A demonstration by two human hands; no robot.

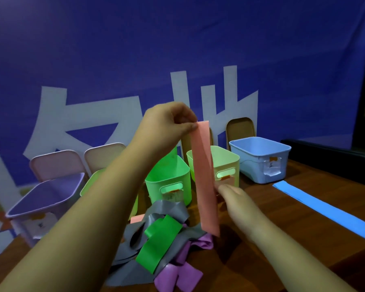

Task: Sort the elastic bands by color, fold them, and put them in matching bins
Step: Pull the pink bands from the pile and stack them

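Above the pile [160, 245], left hand [169, 121] pinches the hanging pink band [204, 175] at its top; right hand [234, 197] touches its edge, grip unclear. Blue band [325, 209] lies unfolded. Looks mostly undone.

Banner characters [211, 95], bin labels [272, 166] illegible

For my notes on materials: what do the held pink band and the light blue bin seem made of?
Pink band: probably thin rubber or latex, matte; hangs flat and limp. Light blue bin: likely moulded plastic, smooth; stiff walls, rolled rim.
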